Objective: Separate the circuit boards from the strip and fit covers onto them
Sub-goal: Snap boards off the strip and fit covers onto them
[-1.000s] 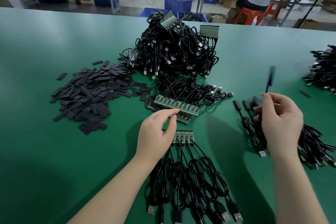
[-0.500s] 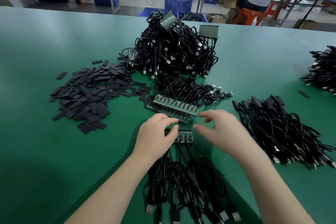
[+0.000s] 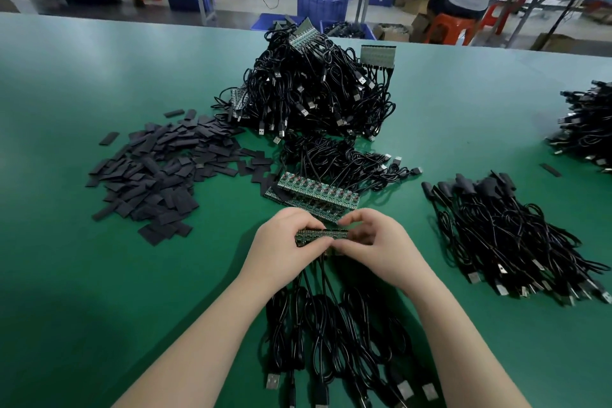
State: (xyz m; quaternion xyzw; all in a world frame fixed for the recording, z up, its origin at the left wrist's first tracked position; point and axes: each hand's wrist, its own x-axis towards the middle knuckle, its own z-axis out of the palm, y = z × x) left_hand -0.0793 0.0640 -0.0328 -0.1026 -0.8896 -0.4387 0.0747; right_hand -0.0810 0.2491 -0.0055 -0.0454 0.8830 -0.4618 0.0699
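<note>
Short strip of circuit boards (image 3: 322, 235), raised just above the counter (image 3: 99, 275), pinched at its ends by left hand (image 3: 284, 247) and right hand (image 3: 381, 247) — likely light, stiff, brittle; grip the edges, cables (image 3: 331, 325) trailing below.

head view, forward-down, close over green table (image 3: 99, 275)

Bright overhead light; soft glare on the green table (image 3: 99, 76); wide-angle bending at edges; background slightly soft.

Covers (image 3: 155, 172) left, cable heap (image 3: 311, 93) behind, strip (image 3: 318, 196) between
</note>
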